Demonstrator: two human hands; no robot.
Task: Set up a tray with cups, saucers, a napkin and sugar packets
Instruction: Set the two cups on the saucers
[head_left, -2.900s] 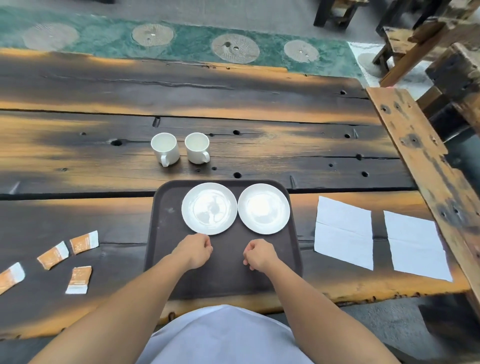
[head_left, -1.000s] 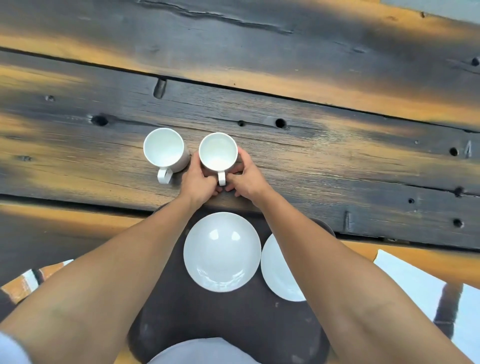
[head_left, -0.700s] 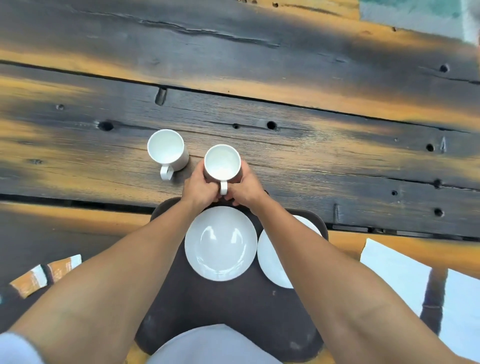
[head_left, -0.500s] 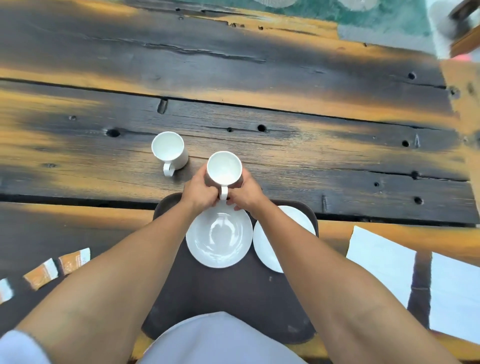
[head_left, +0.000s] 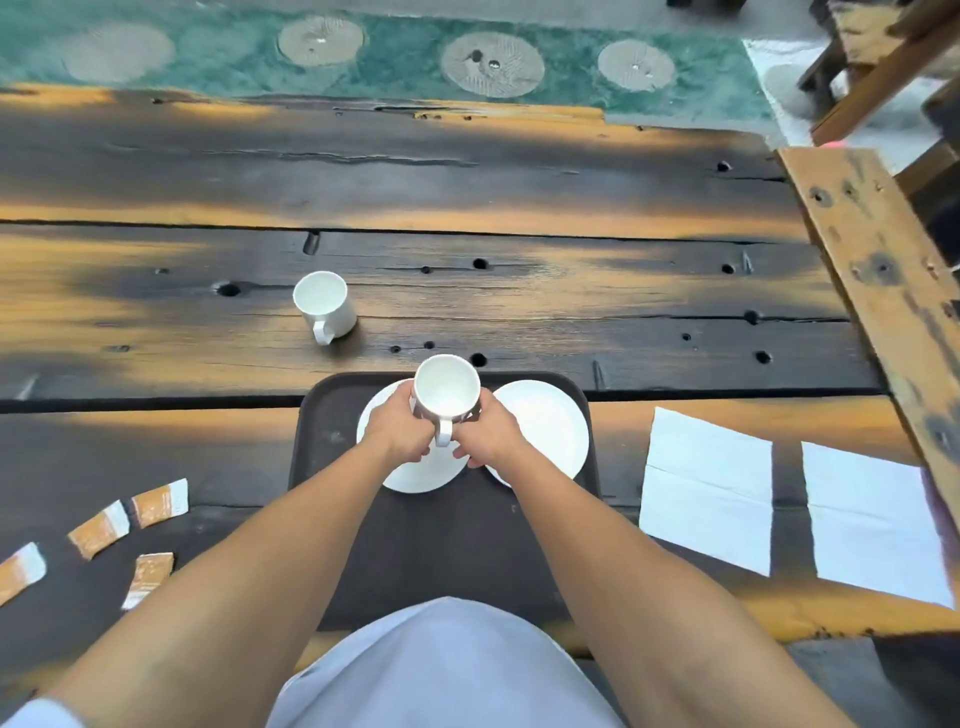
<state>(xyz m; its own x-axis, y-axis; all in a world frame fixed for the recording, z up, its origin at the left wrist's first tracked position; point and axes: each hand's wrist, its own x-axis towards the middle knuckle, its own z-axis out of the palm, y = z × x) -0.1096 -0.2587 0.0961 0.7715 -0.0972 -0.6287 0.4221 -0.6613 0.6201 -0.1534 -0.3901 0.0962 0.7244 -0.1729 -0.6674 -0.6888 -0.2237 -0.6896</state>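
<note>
Head view of a tray being laid. A dark brown rectangular plastic tray (head_left: 363, 519) lies at the near edge of the charred, amber-streaked plank worktop (head_left: 467, 176). Two round white ceramic saucers sit side by side on its far half: the left saucer (head_left: 415, 475) and the right saucer (head_left: 545, 431). The person's left hand (head_left: 397, 428) and right hand (head_left: 485, 434) together clasp a white ceramic cup (head_left: 447, 387), one on each side, the handle pointing toward the person between the two hands. The cup is upright over the left saucer; whether its base touches the saucer cannot be told. A second white ceramic cup (head_left: 324, 304) stands upright on the worktop beyond the tray's far left corner, well apart from the held one. Four orange-and-white sugar packets (head_left: 156, 503) lie scattered on the worktop left of the tray. Two white paper napkins lie flat to the right, the nearer napkin (head_left: 706, 488) just beside the tray, the farther napkin (head_left: 872, 525) beyond it.
</note>
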